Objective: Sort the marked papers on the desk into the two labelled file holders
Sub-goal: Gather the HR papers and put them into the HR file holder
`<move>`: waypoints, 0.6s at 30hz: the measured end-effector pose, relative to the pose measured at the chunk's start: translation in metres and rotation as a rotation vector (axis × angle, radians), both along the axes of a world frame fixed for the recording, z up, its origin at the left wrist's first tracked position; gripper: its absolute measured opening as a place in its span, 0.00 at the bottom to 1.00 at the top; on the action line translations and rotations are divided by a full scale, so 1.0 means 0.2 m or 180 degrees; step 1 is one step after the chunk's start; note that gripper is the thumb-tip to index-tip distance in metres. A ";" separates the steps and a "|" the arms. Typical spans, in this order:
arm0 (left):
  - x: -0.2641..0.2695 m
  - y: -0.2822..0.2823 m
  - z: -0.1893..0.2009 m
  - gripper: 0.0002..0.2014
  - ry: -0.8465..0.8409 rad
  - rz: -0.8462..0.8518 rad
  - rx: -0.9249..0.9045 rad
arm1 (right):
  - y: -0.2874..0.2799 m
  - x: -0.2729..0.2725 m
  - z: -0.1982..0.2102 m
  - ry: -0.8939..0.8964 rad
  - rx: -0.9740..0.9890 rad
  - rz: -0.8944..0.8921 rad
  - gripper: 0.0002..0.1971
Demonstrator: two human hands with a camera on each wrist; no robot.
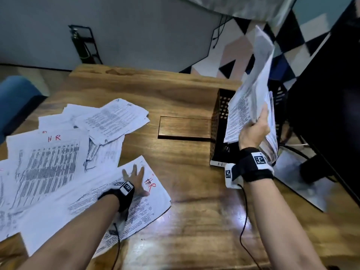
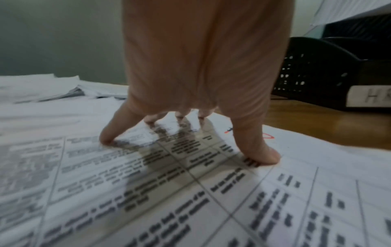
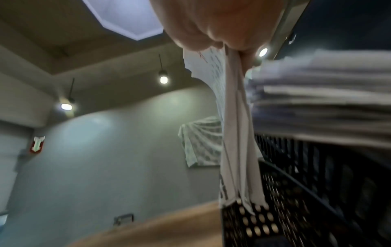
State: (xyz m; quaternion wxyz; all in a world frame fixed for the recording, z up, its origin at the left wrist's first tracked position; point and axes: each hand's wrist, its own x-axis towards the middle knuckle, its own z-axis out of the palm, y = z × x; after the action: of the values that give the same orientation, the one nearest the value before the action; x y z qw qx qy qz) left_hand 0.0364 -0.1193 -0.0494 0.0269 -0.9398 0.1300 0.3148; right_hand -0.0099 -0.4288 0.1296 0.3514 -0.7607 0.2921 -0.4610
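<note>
Feeding the held sheaf of papers (image 1: 251,90) into the black perforated file holder (image 1: 220,121) at centre right of the head view goes best if the right hand (image 1: 253,131) keeps its pinch on the lower edge and steers that edge down inside the holder's wall before letting go; the sheets fan loosely upward toward the upper right, so I judge a stray page could catch on the rim. In the right wrist view the fingers (image 3: 211,33) are curled tight around the paper, whose bottom corner already meets the perforated wall at lower centre.

The left hand (image 1: 136,182) lies spread, fingertips pressed flat on a printed sheet marked "HR" in red (image 1: 150,185) at lower centre, which should hold the loose pile steady meanwhile.

The near holder carries a white label reading "H…" (image 2: 370,97) on its front; what already sits inside it is hidden behind the sheaf. A second holder (image 1: 280,94) seems to stand just behind it, with a stack of papers (image 3: 321,100) in it, though blur makes that uncertain. The unsorted papers (image 1: 48,152) remain scattered on the wooden desk (image 1: 185,191) at left.
</note>
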 end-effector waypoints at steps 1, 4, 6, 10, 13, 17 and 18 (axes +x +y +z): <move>0.00 0.00 -0.01 0.55 0.0026 -0.0012 -0.0002 | 0.00 0.03 -0.04 0.0139 0.0057 0.0121 0.33; 0.01 0.00 -0.01 0.56 0.0125 0.0068 -0.0017 | 0.01 0.10 -0.19 0.0869 0.0400 0.0866 0.35; 0.00 0.01 -0.02 0.56 0.0067 0.0076 -0.0070 | 0.01 0.11 -0.28 0.1435 0.0575 0.1161 0.37; 0.03 0.02 -0.04 0.57 0.0032 0.0054 -0.0168 | 0.07 0.06 -0.33 0.1685 0.0597 0.1056 0.39; 0.06 0.06 -0.08 0.57 -0.0010 0.0225 -0.0303 | 0.24 -0.01 -0.33 0.1305 -0.0242 0.0936 0.27; 0.05 0.24 0.06 0.43 -0.0333 0.0603 -0.0539 | 0.51 -0.04 -0.49 0.3330 -0.0116 0.2082 0.23; 0.07 0.31 0.08 0.40 -0.0383 0.0660 -0.0458 | 0.57 -0.06 -0.54 0.4045 0.0130 0.2317 0.23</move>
State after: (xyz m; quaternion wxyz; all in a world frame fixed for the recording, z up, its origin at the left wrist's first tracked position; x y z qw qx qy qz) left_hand 0.0504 -0.0566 -0.0331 -0.0654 -0.9649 0.0525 0.2488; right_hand -0.0225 -0.3144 0.0219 0.2592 -0.9235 0.1769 0.2207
